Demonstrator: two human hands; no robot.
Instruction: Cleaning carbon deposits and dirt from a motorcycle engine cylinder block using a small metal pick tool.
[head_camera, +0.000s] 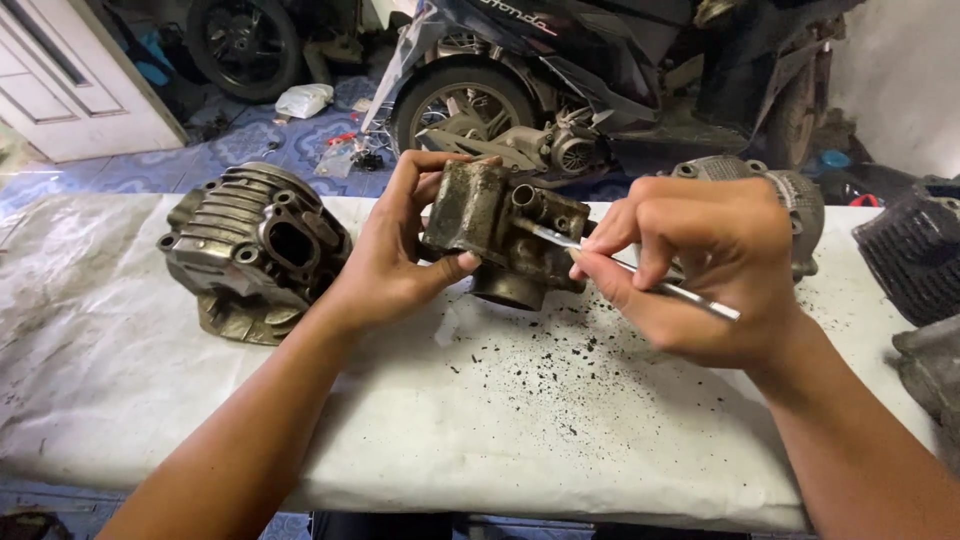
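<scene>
Grey cast-metal cylinder head (250, 250), finned, lies at the left of the white-covered bench (120, 400). Left hand (400, 255) is closed round a grimy engine cylinder block (505, 230), held tilted just above the bench centre. Right hand (690, 270) pinches a thin metal scraper (640, 280), tip touching the block's face beside a port. Black carbon flakes (580, 370) litter the cloth beneath. Judgement: keep the blade flat, strokes light, block braced, so the mating face is not gouged.
</scene>
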